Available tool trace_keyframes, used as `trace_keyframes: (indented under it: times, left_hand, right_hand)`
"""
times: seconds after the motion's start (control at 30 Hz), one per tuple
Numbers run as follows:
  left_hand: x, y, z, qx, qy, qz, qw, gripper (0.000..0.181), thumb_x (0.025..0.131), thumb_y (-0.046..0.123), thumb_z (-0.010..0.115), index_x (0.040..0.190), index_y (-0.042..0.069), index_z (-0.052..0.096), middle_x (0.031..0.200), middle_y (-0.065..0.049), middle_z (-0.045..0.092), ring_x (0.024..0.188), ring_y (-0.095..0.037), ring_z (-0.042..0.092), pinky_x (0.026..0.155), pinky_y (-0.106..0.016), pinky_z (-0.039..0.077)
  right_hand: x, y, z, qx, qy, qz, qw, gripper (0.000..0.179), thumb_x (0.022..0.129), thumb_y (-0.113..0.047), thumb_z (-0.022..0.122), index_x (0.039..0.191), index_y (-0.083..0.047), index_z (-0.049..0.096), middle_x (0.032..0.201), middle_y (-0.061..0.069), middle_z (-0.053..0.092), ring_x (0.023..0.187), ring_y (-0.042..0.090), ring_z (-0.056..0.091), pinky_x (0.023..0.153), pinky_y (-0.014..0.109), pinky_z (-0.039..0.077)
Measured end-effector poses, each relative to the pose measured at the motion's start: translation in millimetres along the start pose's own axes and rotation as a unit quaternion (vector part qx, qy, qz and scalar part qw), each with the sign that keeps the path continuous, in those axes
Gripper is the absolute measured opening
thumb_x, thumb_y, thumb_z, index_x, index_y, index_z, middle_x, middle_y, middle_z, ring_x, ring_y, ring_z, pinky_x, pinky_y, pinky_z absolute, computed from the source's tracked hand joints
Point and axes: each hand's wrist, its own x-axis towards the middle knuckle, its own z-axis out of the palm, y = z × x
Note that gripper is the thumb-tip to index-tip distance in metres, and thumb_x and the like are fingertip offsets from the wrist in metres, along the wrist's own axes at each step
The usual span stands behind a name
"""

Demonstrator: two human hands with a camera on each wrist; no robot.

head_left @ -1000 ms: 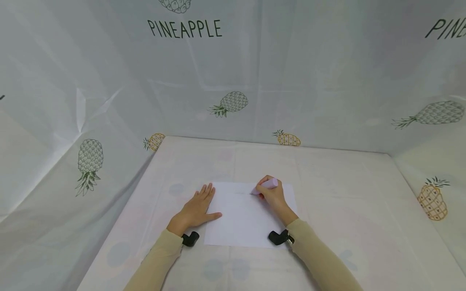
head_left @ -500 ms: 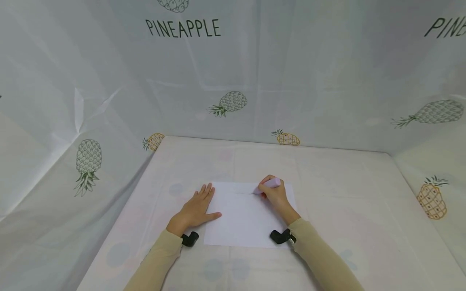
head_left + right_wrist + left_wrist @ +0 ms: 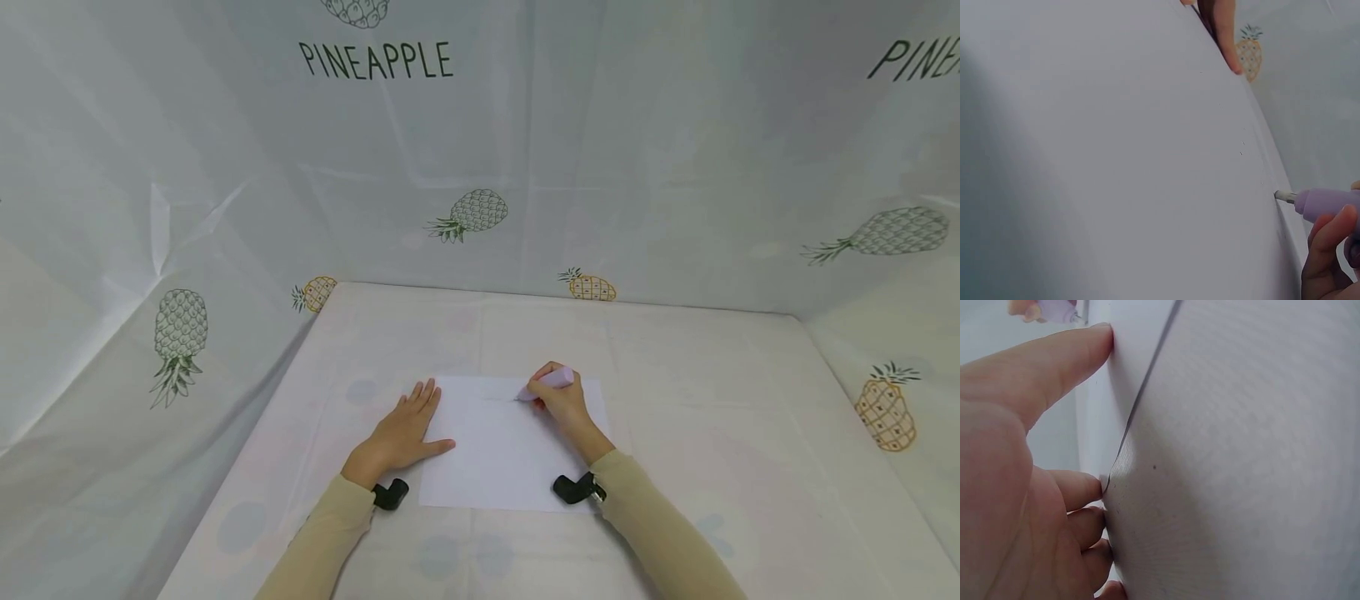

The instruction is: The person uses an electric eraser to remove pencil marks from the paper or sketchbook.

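My right hand [image 3: 564,406] pinches a thick lavender electric eraser [image 3: 556,379], pen-shaped, slanting down to the paper. Its narrow pale tip [image 3: 1285,197], dark at the end, is right at the surface of the white sheet of paper [image 3: 487,458]. A faint thin line [image 3: 497,399] runs across the upper part of the sheet, left of the tip. My left hand [image 3: 405,433] lies flat over the sheet's left edge, fingers straight and thumb [image 3: 1079,353] spread onto the paper. In the right wrist view, tiny dark specks [image 3: 1241,152] dot the sheet.
A pale cloth with faint spots covers the table [image 3: 712,400]. Behind and at the sides hangs a pineapple-print sheet [image 3: 637,167], meeting the table's far edge. Black wrist-worn camera mounts [image 3: 573,488] stick out inward from both wrists.
My right hand slid the eraser's tip slightly right along the faint line, then back left. My left hand stays in place on the paper.
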Motion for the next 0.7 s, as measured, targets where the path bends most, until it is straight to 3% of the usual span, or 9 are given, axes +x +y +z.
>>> trace_keyframes:
  times: [0.7]
  left_hand:
    - [-1.1,2.6,-2.4,0.0,-0.002,-0.001,1.0,0.098,0.094,0.06,0.058,0.157,-0.003,0.016,0.165,-0.019,0.006,0.151,-0.035,0.005,0.12,-0.052,0.013]
  right_hand:
    - [-4.3,-0.3,3.4,0.002,-0.004,-0.003,1.0,0.009,0.078,0.01,0.067,0.079,0.004,0.059,0.071,0.011,0.059,0.048,0.018,0.05,0.044,0.026,0.046]
